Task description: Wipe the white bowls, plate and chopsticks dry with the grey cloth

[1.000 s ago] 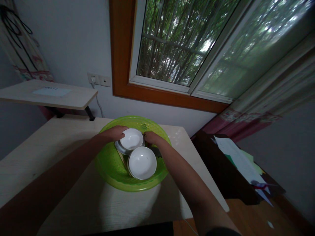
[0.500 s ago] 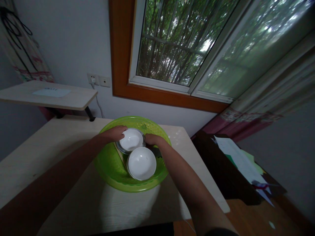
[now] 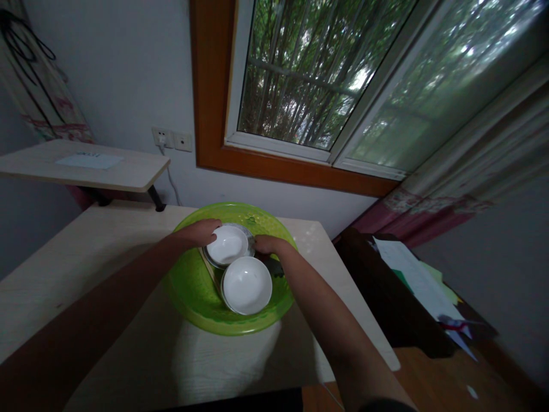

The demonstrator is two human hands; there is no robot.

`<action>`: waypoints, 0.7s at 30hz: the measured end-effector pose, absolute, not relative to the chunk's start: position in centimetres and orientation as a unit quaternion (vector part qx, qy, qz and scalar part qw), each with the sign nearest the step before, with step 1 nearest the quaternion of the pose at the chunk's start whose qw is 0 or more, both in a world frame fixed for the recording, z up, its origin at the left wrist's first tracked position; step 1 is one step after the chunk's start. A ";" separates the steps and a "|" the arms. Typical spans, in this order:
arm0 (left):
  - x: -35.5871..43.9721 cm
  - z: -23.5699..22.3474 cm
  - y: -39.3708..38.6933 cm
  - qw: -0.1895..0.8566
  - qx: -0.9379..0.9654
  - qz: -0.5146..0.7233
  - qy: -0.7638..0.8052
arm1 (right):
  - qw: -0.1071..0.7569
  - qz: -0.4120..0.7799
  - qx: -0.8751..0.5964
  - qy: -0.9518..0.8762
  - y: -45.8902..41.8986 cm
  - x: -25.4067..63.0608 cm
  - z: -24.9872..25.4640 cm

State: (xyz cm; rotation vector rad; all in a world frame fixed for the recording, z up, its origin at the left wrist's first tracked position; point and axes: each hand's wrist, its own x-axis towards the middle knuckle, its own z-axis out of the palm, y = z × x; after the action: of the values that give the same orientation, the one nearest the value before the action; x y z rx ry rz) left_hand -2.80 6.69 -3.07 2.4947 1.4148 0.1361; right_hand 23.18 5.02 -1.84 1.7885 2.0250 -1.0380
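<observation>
A white bowl (image 3: 227,246) sits in a grey, metal-looking dish (image 3: 251,242) inside a green plastic basin (image 3: 231,329). My left hand (image 3: 199,233) is closed on the bowl's left rim. At the dish's right edge, my right hand (image 3: 268,244) is closed, its fingertips partly hidden against the rim. Nearer to me in the basin lies a second white bowl (image 3: 247,286), tilted, with another rim showing under it. Light chopsticks (image 3: 210,272) lean along the left of the bowls. A dark object (image 3: 274,266) lies partly hidden below my right wrist.
The basin stands on a pale wooden table (image 3: 128,343). A raised shelf (image 3: 141,174) with a paper sheet (image 3: 90,161) is at the left. Behind are a wall socket (image 3: 171,139) and a window (image 3: 300,86). A dark cabinet (image 3: 386,297) with papers stands at the right.
The upper bowl has shifted slightly left within the dish, and more of the dish's right rim shows beside my right hand. Both hands stay almost where they were.
</observation>
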 end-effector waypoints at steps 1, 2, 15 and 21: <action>-2.8 -3.1 6.7 0.135 0.861 0.047 0.489 | 0.125 -0.345 0.615 0.698 5.1 23.2 -1.7; -2.8 -3.1 6.6 0.134 0.861 0.047 0.488 | 0.127 -0.331 0.618 0.702 5.1 23.2 -1.5; -2.8 -3.3 6.9 0.138 0.870 0.049 0.471 | 0.080 -0.391 0.554 0.731 3.4 25.0 3.6; -2.9 -3.6 7.0 0.134 0.871 0.049 0.470 | 0.183 -0.428 0.442 0.767 1.4 25.2 2.8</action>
State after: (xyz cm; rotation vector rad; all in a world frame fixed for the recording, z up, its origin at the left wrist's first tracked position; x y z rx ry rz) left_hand -2.90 6.96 -3.64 2.5240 1.3624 0.1420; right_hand 25.23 1.43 2.83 1.2462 2.1641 -1.2078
